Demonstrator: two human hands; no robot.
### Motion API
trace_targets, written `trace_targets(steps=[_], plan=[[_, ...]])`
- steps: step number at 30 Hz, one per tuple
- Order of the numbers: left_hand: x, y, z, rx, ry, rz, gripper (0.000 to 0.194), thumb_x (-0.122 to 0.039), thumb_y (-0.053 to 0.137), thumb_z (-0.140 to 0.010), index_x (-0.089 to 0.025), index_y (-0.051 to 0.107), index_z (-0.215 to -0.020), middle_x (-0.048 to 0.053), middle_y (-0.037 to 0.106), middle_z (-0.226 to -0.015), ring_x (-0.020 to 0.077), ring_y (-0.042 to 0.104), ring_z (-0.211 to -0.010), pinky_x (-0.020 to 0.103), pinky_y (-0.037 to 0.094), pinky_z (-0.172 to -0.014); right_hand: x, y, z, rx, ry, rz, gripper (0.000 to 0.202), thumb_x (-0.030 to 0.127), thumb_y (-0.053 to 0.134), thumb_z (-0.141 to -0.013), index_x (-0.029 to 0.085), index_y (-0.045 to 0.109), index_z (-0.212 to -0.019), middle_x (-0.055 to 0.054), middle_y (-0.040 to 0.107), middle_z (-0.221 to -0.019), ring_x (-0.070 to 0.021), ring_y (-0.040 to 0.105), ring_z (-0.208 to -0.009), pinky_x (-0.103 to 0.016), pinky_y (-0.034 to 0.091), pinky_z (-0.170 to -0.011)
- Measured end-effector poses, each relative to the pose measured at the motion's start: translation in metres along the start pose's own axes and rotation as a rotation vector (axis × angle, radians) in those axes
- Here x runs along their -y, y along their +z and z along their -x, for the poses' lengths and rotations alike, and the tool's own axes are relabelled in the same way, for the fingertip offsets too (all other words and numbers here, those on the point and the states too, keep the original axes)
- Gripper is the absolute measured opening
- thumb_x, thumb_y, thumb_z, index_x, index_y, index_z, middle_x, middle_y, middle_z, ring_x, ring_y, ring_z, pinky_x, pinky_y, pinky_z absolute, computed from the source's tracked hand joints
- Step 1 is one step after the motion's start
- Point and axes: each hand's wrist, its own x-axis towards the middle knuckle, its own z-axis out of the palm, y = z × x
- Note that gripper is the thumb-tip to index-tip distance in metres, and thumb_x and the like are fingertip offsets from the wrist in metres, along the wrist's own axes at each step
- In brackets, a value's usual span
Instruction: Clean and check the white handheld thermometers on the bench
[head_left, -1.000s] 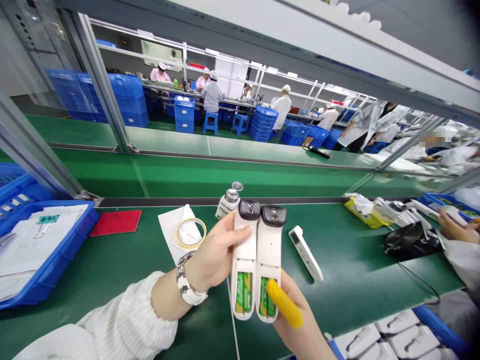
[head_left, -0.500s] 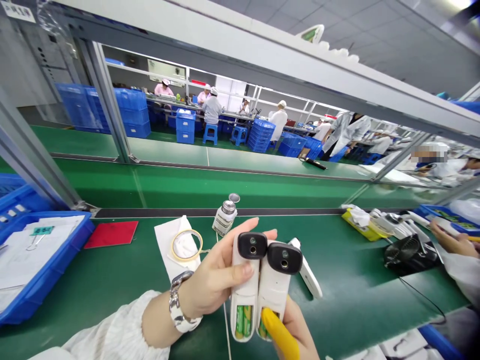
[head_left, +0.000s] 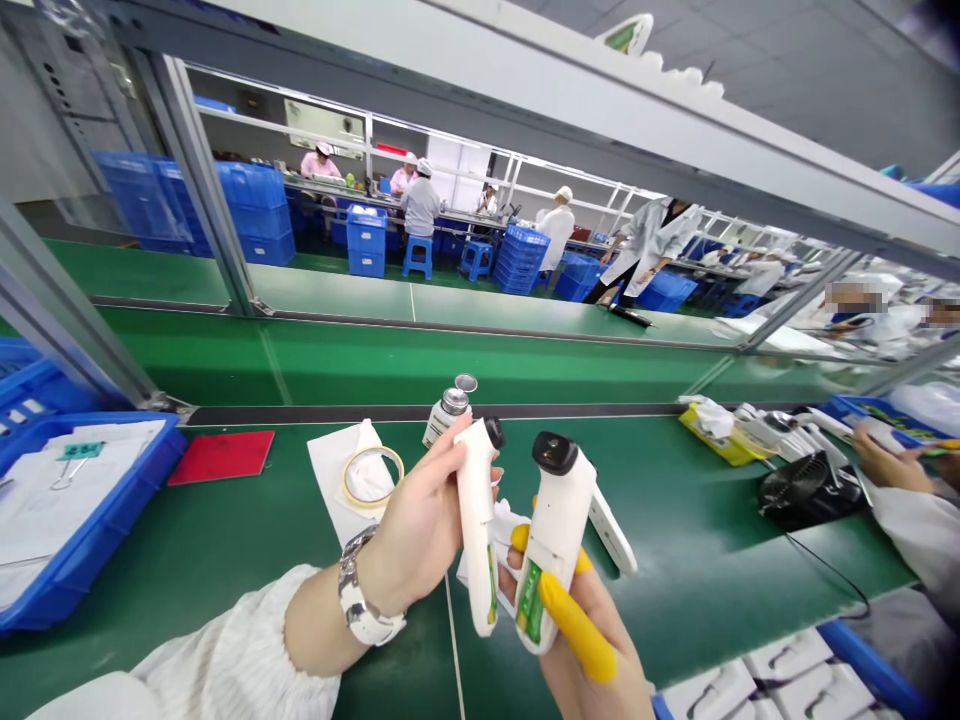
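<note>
My left hand (head_left: 424, 520), with a silver watch on the wrist, is wrapped round a white handheld device (head_left: 474, 530) turned side-on. Yellow covers sit on fingers of my right hand (head_left: 592, 630), which grips a second white device (head_left: 559, 510) with a black head and green batteries showing in its open compartment. The two devices are apart and both point head up. Behind the right one, another white device (head_left: 613, 530) lies on the green table. A white crumpled thing (head_left: 506, 530) shows between my hands, partly hidden.
A metal-capped bottle (head_left: 448, 412), a tape roll (head_left: 373, 476) on white paper and a red folder (head_left: 223, 457) lie beyond my left hand. Blue bins (head_left: 169, 470) stand at left and lower right. A black object (head_left: 810, 492), a yellow tray (head_left: 726, 445) and another person's hands are at right.
The two devices have moved apart. The left one has turned from facing me to side-on, and the right one has tilted. The thing between my hands has come into view.
</note>
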Motion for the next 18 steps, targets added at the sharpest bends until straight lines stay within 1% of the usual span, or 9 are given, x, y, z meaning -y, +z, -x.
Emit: trace_targets(steps=[3,5,7,10,12,15,18], plan=[[-0.001,0.002,0.003,0.021,-0.012,-0.030,0.045,-0.025,0.056,-0.083,-0.029,0.047,-0.127,0.005,0.060,-0.107,0.0165,0.059,-0.090,0.029,0.049,-0.082,0.005,0.009,0.000,-0.031,-0.021,-0.023,0.040,0.035,0.079,-0.066,0.033,0.067,-0.103,-0.004,0.067,-0.108,-0.0266,0.063,-0.098,-0.039,0.053,-0.083],[-0.001,0.002,0.003,0.036,-0.006,-0.060,0.043,-0.026,0.059,-0.082,-0.031,0.050,-0.124,0.004,0.059,-0.109,0.0165,0.058,-0.093,0.029,0.049,-0.085,0.006,0.009,0.000,-0.041,-0.026,-0.026,0.040,0.035,0.079,-0.067,0.033,0.066,-0.104,-0.004,0.067,-0.106,-0.0271,0.062,-0.099,-0.041,0.052,-0.085],[0.000,0.001,0.003,0.052,0.009,-0.080,0.041,-0.026,0.060,-0.082,-0.031,0.052,-0.122,0.003,0.058,-0.109,0.0161,0.058,-0.094,0.028,0.048,-0.086,0.006,0.008,0.000,-0.023,-0.016,0.004,0.036,0.036,0.077,-0.070,0.033,0.066,-0.104,-0.004,0.067,-0.108,-0.0268,0.061,-0.102,-0.042,0.050,-0.089],[0.001,-0.001,0.003,0.076,0.029,-0.099,0.041,-0.026,0.062,-0.080,-0.032,0.054,-0.120,0.002,0.058,-0.109,0.0152,0.057,-0.093,0.028,0.048,-0.085,0.005,0.008,0.001,-0.016,-0.027,0.070,0.032,0.042,0.076,-0.069,0.032,0.068,-0.098,-0.005,0.067,-0.107,-0.0275,0.061,-0.100,-0.044,0.049,-0.089],[0.002,-0.003,0.003,0.089,0.035,-0.108,0.041,-0.026,0.063,-0.080,-0.032,0.054,-0.119,0.003,0.057,-0.109,0.0150,0.057,-0.093,0.028,0.049,-0.085,0.005,0.007,0.001,-0.025,-0.038,0.103,0.033,0.045,0.075,-0.068,0.031,0.068,-0.097,-0.006,0.066,-0.109,-0.0280,0.061,-0.100,-0.044,0.048,-0.090],[0.002,-0.003,0.002,0.096,0.029,-0.110,0.039,-0.026,0.064,-0.079,-0.031,0.055,-0.117,0.003,0.058,-0.105,0.0151,0.058,-0.092,0.027,0.049,-0.084,0.002,0.000,0.002,-0.016,-0.049,0.158,0.031,0.047,0.070,-0.073,0.031,0.067,-0.100,-0.005,0.062,-0.116,-0.0284,0.057,-0.106,-0.043,0.046,-0.092],[0.002,-0.002,0.003,0.096,0.030,-0.120,0.038,-0.026,0.064,-0.079,-0.031,0.055,-0.116,0.002,0.058,-0.103,0.0145,0.058,-0.090,0.026,0.049,-0.082,-0.001,-0.006,0.004,-0.032,-0.099,0.290,0.035,0.048,0.068,-0.075,0.030,0.065,-0.104,-0.006,0.060,-0.118,-0.0297,0.055,-0.108,-0.043,0.045,-0.092]])
